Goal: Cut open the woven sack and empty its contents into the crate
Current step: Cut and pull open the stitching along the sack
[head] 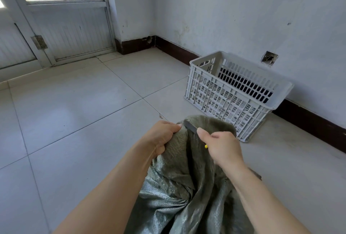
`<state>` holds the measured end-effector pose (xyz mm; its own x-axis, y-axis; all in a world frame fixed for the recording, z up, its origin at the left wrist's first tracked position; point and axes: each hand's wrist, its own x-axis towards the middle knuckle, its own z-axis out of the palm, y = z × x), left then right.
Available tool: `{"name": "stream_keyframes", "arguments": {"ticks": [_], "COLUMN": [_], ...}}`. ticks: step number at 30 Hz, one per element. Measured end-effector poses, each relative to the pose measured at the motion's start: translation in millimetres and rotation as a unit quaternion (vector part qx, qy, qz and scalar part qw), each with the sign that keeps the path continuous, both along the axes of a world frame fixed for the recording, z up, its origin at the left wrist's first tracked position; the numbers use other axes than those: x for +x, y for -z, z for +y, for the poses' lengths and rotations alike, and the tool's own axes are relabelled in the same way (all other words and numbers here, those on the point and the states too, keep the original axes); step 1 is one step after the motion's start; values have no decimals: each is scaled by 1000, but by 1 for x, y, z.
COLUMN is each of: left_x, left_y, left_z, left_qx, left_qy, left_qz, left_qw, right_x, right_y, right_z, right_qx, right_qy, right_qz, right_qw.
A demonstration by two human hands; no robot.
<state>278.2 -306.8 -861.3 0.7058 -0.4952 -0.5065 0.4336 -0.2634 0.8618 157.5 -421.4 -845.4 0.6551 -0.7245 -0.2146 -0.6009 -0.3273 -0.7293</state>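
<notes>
A grey-green woven sack (179,187) stands on the floor in front of me, its top bunched up. My left hand (161,136) grips the gathered cloth at the sack's top left. My right hand (222,147) holds a utility knife (191,127) with a dark blade end and a bit of yellow showing under the fingers. The blade end lies against the sack's top edge, between my two hands. A white slatted plastic crate (221,100) stands beyond the sack, against the right wall, and nothing shows inside it.
Pale floor tiles (74,113) stretch to the left and ahead. A door with a window (71,27) stands at the far left. A dark skirting board (309,121) runs along the right wall behind the crate.
</notes>
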Motion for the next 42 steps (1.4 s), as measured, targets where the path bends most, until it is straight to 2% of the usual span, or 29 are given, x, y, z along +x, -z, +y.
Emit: {"name": "stream_keyframes", "arguments": {"ticks": [1, 2, 3, 5, 7, 8, 10, 13, 15, 17, 19, 24, 30, 35, 40, 42], "left_x": [-1, -2, -3, -2, 4, 6, 5, -1, 2, 7, 10, 9, 8, 7, 6, 4], "left_y": [0, 0, 1, 4, 6, 8, 6, -4, -9, -12, -14, -17, -18, -18, -19, -19], "left_z": [-1, -2, -3, -2, 5, 10, 12, 1, -3, 0, 4, 8, 8, 8, 8, 6], "left_qx": [5, 9, 19, 58, 129, 150, 118, 33, -14, -53, -76, -99, -107, -102, -103, -104], "left_qy": [0, 2, 5, 13, 13, 0, -10, 19, 19, 6, -3, -3, 1, -10, 1, 5], "left_qz": [-10, -21, -33, -72, -133, -148, -117, -46, -22, -3, 17, 46, 45, 38, 42, 39], "left_qw": [1000, 1000, 999, 996, 983, 978, 986, 998, 999, 999, 997, 994, 993, 994, 994, 994], "right_x": [2, 2, 1, 0, -1, -1, -5, -1, 2, 0, -3, -6, -7, -7, -7, -7], "right_y": [0, 0, -1, -1, -5, -8, -12, -7, -8, -11, -15, -20, -25, -23, -24, -24], "right_z": [-1, 1, 3, 3, -10, -19, -30, -22, -10, -4, -3, -3, 0, 2, 6, 7], "right_qx": [173, 325, 418, 519, 582, 582, 505, 364, 247, 103, 15, -47, -49, 2, -91, -95], "right_qy": [27, 48, 56, 50, 82, 106, 125, 87, 34, -38, -74, -91, -99, -97, -85, -84], "right_qz": [-21, -15, 7, 2, -56, -84, -90, -49, -25, 6, 30, 39, 36, 57, 16, 15], "right_qw": [984, 945, 907, 854, 807, 802, 849, 926, 968, 994, 997, 994, 993, 994, 992, 992]}}
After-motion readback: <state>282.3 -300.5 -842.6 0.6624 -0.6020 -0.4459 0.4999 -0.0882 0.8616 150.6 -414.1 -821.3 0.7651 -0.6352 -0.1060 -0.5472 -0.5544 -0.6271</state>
